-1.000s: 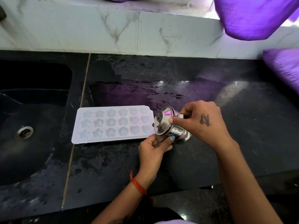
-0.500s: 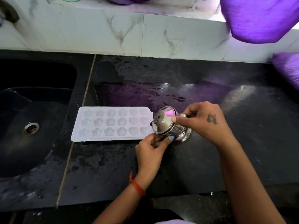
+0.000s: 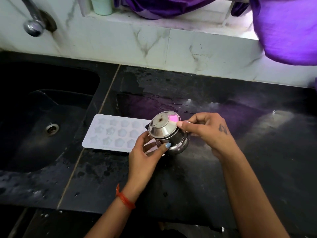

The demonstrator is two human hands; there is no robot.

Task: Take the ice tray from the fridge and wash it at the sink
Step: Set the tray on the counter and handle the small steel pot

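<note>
Steel pot (image 3: 167,133) unmoved in both hands, tray (image 3: 113,133) too.

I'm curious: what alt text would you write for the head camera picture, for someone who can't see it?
Two hands, left and right, hold a small steel pot with its lid on, tilted, above a wet black counter. A white ice tray lies flat beside it, next to a dark sink with a tap above.
</note>
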